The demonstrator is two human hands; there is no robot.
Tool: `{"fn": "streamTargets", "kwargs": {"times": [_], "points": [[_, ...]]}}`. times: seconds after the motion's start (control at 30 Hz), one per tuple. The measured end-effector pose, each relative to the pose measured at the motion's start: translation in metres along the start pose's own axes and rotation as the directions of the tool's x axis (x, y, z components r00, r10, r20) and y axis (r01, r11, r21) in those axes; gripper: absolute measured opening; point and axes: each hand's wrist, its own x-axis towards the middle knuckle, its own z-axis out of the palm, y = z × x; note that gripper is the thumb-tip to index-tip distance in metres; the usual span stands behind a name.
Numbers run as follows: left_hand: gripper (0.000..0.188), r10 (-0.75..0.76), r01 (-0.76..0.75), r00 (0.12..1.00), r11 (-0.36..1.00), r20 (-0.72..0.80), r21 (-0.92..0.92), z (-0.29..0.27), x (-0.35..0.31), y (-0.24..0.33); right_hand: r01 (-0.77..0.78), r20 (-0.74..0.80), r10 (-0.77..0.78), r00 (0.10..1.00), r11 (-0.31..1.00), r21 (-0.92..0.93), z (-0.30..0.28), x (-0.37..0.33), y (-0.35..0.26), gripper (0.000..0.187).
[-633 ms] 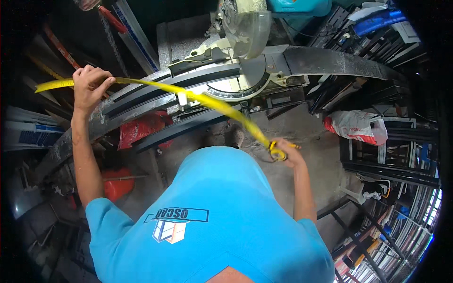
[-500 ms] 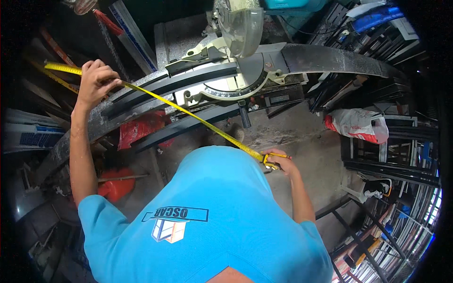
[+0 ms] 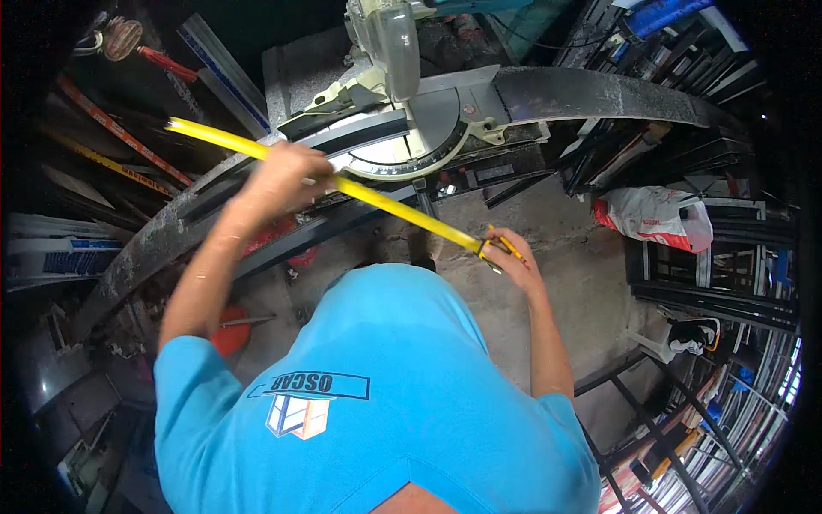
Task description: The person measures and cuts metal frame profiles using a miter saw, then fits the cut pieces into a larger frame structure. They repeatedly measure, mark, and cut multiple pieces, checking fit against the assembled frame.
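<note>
A yellow tape measure stretches between my two hands, its blade slanting down to the right. Closed around the blade is my left hand, slightly blurred, with the free end sticking out past it to the left. My right hand grips the tape case, which its fingers mostly cover. A thin yellow stick, perhaps a pencil, also shows among those fingers. In front of me stands a mitre saw with a round base, and a dark metal profile lies against its fence.
A long grey bench runs on both sides of the saw. Profiles and frames are stacked at the right, below a white and red plastic bag. A red object is on the floor at the left.
My left hand has moved right along with the tape's free end, closer to my right hand. The stretch of blade between the hands is shorter. My right hand has risen slightly.
</note>
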Motion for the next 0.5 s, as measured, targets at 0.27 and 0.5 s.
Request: {"fn": "streamTargets", "kwargs": {"times": [0.27,0.5], "points": [[0.039,0.321,-0.41,0.908,0.815,-0.269,-0.41,0.063,0.065,0.117,0.325,-0.145,-0.403,0.904,0.866,-0.38,-0.049,0.074,-0.023,0.048],[0.052,-0.233,0.186,0.849,0.972,-0.474,-0.145,0.087,0.023,0.009,0.123,-0.28,-0.509,0.814,0.621,-0.774,-0.114,0.141,-0.009,0.055]]}}
